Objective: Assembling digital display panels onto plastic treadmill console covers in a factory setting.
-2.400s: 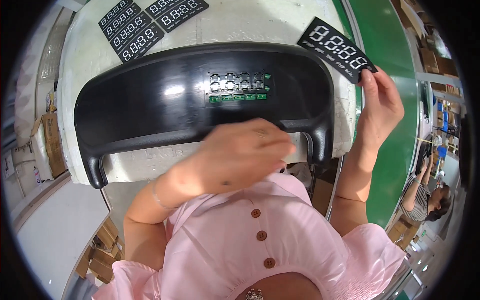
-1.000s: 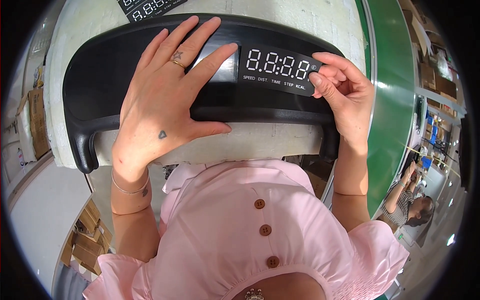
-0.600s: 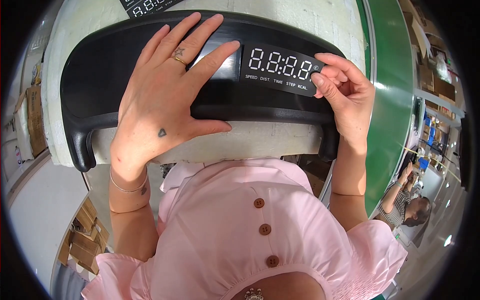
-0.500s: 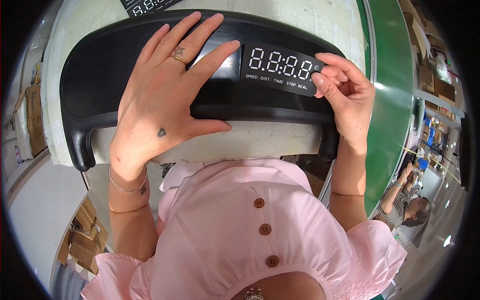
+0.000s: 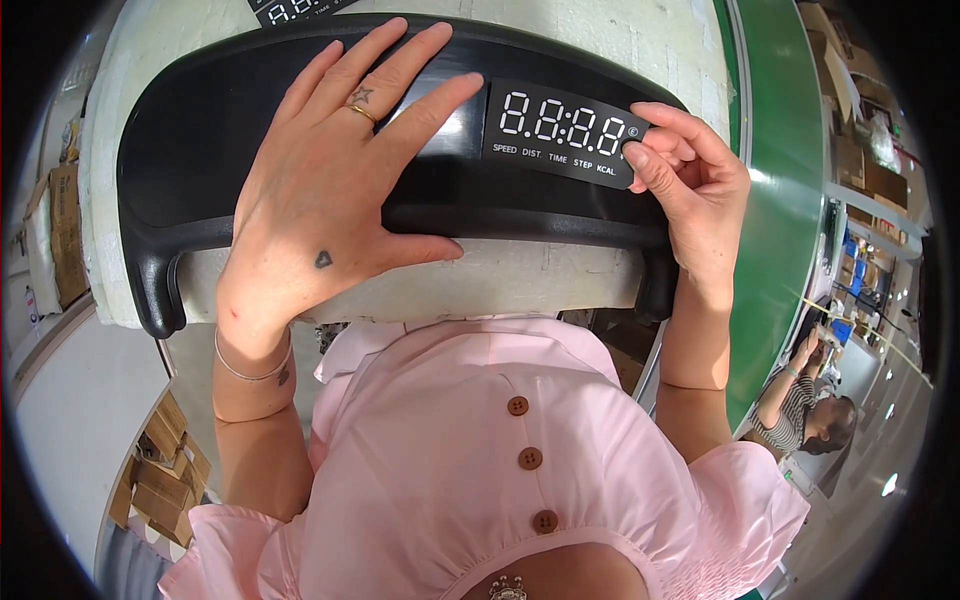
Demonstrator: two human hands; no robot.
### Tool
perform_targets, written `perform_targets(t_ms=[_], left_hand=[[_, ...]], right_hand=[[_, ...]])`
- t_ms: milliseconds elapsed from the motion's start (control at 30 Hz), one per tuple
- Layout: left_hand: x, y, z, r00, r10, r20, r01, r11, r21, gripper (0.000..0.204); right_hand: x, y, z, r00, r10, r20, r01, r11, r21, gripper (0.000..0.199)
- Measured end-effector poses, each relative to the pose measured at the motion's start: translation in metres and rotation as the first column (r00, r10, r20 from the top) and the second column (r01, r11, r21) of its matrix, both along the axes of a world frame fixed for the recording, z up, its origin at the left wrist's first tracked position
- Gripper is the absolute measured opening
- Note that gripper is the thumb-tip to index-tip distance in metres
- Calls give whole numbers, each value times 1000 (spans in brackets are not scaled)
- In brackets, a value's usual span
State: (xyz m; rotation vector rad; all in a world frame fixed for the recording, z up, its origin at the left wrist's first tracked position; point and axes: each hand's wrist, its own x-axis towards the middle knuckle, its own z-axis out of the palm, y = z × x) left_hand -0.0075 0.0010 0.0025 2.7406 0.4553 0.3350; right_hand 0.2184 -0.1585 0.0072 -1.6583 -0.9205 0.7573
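A curved black plastic console panel (image 5: 430, 195) lies across the pale foam block in front of me, its two short arms pointing toward my body. My left hand (image 5: 335, 165) rests spread on the panel's left half, fingers apart, with the thumb over its near edge. At the right, my right hand (image 5: 695, 180) pinches the right end of a dark display sticker (image 5: 560, 175) between thumb and forefinger. White digit shapes and small lettering mark the sticker. Its left end lies against the panel beside my left forefinger; how much of it touches the surface, I cannot tell.
Another dark display sticker (image 5: 290, 12) lies at the far edge of the foam block (image 5: 400, 285). A green surface (image 5: 785, 250) runs along the right. Cardboard boxes (image 5: 170, 480) stand low at the left. Off to the right a person in a striped top (image 5: 790, 420) works.
Both hands hold nearly the same pose. The view has shifted slightly, and the sticker sits almost where it was, pinched at its right end.
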Motion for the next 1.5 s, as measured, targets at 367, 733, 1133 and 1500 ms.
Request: perform_targets(t_ms=[367,733,1133,1500], left_hand=[[-5,-1,-3,999,10,50,-6,998,-70,86],[-4,-1,-3,998,10,55,-7,998,-66,80],[-4,-2,-1,1000,8,29,-7,999,-54,82],[-3,-2,2,1000,9,12,-9,998,-64,87]], right_hand=[[-1,1,1,1000,-1,-20,0,999,-32,33],[0,2,3,1000,-2,-18,1,999,-48,32],[0,1,2,999,18,-27,-20,999,-42,32],[0,3,2,999,33,-41,-34,999,-34,30]])
